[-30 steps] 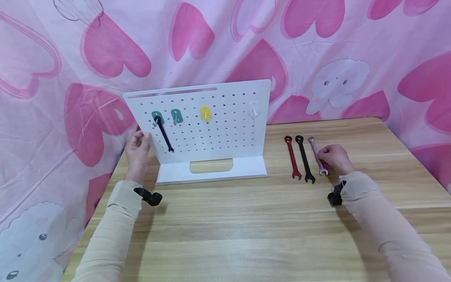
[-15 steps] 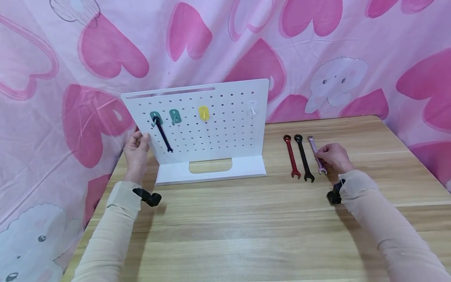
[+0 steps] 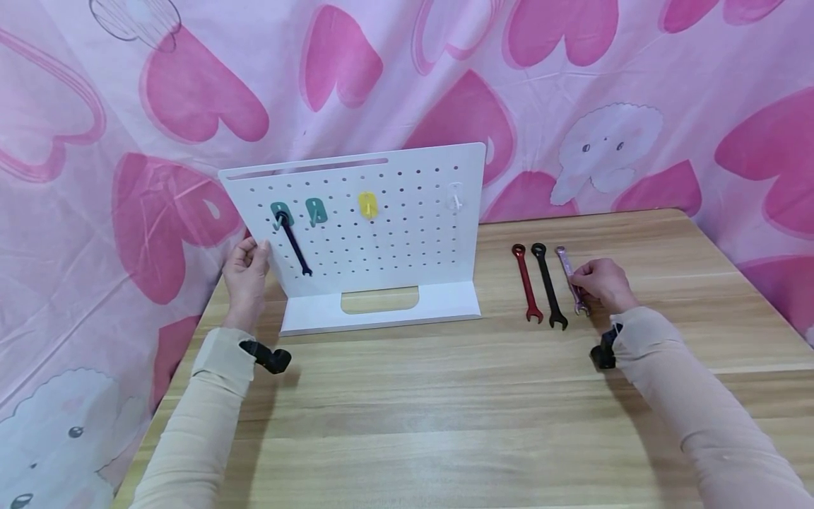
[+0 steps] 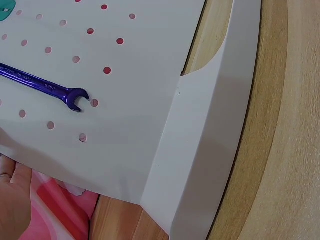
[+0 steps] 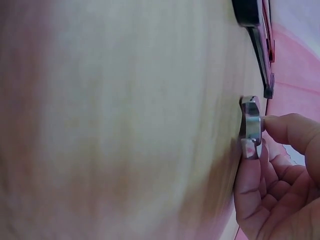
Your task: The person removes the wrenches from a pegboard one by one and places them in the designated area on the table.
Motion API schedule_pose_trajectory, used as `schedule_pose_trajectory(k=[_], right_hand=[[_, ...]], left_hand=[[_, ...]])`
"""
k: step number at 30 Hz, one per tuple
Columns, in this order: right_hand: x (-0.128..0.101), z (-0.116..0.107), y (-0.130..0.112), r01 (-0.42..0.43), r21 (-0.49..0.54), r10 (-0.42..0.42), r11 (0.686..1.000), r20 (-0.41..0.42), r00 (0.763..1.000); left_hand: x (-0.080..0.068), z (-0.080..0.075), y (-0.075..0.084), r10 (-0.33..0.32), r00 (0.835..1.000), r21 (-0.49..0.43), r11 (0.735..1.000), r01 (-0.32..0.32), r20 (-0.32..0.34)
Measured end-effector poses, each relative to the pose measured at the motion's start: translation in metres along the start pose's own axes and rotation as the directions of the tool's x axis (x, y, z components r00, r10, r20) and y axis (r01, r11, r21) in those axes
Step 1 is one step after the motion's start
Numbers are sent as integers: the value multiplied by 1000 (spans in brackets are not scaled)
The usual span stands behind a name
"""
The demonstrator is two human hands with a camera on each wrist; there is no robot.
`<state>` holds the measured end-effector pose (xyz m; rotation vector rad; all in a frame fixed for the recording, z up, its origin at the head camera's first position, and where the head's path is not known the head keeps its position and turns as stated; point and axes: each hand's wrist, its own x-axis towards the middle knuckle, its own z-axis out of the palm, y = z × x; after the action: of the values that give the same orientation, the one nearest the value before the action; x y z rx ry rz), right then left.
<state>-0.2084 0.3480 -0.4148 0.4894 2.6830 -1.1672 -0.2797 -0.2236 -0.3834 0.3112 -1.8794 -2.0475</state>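
My left hand (image 3: 246,277) grips the left edge of a white pegboard (image 3: 439,300), thumb in front. A dark purple combination wrench (image 4: 42,86) hangs on the leftmost green hook (image 3: 278,206), its open end pointing down. At the right of the table my right hand (image 3: 604,283) pinches a shiny pinkish-purple combination wrench (image 3: 563,260) between thumb and fingers. In the right wrist view the open end of this wrench (image 5: 252,122) shows between them, low over the wood. A black wrench (image 3: 550,286) and a red wrench (image 3: 526,286) lie beside it on the left.
Another green hook (image 3: 316,210), a yellow hook (image 3: 368,205) and a clear hook (image 3: 454,197) are fixed to the pegboard. The wooden table (image 3: 432,410) stretches in front. A pink heart-patterned cloth (image 3: 407,71) hangs close behind the board.
The head view has shifted very slightly. Both hands keep their places and their holds, and the wrenches stay almost where they were.
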Motion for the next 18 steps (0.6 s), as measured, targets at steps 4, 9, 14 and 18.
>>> schedule_pose_trajectory(k=[4,9,14,18], right_hand=[[1,0,1,2,-1,-2,1000,-4,1000],[1,0,1,11,-2,-11,1000,0,1000],[1,0,2,14,12,-15,1000,8,1000],[1,0,2,17,3,-17,1000,-4,1000]], left_hand=[[0,0,0,-1,1000,4,1000,1,3],[0,0,1,2,1000,-12,1000,-2,5],[-1,1,1,9,1000,-20,1000,-8,9],[-1,1,0,12,1000,-20,1000,-12,0]])
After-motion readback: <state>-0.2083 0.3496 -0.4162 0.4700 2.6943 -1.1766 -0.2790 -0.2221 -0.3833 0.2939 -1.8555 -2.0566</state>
